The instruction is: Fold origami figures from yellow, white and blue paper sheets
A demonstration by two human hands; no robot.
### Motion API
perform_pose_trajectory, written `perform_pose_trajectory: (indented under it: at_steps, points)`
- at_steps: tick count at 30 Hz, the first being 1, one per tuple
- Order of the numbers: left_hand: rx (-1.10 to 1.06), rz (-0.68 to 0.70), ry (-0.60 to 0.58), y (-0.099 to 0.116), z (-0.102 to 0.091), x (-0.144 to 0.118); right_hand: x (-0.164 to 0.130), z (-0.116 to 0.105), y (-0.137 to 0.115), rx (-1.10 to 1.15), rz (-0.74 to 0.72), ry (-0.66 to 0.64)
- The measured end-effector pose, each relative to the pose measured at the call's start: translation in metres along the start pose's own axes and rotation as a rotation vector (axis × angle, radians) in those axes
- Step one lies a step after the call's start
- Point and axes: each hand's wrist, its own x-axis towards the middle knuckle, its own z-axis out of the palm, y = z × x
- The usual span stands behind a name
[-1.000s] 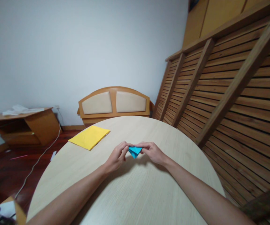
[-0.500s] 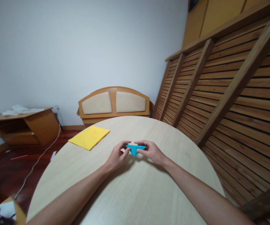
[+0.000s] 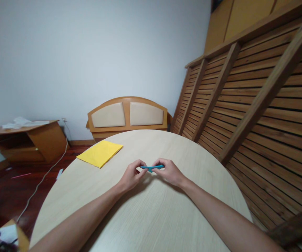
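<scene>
A small piece of folded blue paper (image 3: 150, 169) is held between my two hands, a little above the pale round table (image 3: 151, 217). Its long straight edge runs left to right, and a short point shows below the middle. My left hand (image 3: 132, 175) pinches its left end between thumb and fingers. At the right end, my right hand (image 3: 170, 172) grips it the same way. Fingers cover part of both ends. Off to the left on the tabletop lies a stack of yellow paper (image 3: 100, 154).
Beyond the table stands a wooden headboard (image 3: 127, 128) with cream panels. A slatted wooden frame (image 3: 245, 105) leans along the right side. On the left are a low cabinet (image 3: 48, 140) with papers on top and a cable (image 3: 46, 178) across the dark floor.
The blue paper has tilted, so its triangular face now shows as a thin strip. Both hands keep their pinch, with the fingers drawn slightly closer together.
</scene>
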Motion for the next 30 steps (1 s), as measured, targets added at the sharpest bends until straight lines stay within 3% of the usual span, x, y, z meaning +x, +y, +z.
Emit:
perform_pose_trajectory:
  at_steps: [5, 10, 16, 24, 30]
  points:
    - [0.053, -0.02, 0.009, -0.001, 0.0, -0.001, 0.0, -0.002, 0.002, -0.033, -0.017, 0.038]
    - [0.233, 0.06, -0.048, 0.0, -0.002, -0.002, -0.001, -0.004, -0.002, -0.053, -0.015, -0.035]
    - [0.344, 0.07, -0.026, 0.002, -0.004, -0.003, 0.001, -0.003, 0.003, 0.071, -0.001, -0.002]
    - [0.341, 0.081, -0.088, 0.004, -0.003, -0.005, 0.001, -0.003, 0.001, -0.003, -0.021, -0.047]
    - [0.322, 0.053, -0.099, 0.009, -0.001, -0.003, 0.0, -0.001, -0.001, 0.078, 0.027, -0.046]
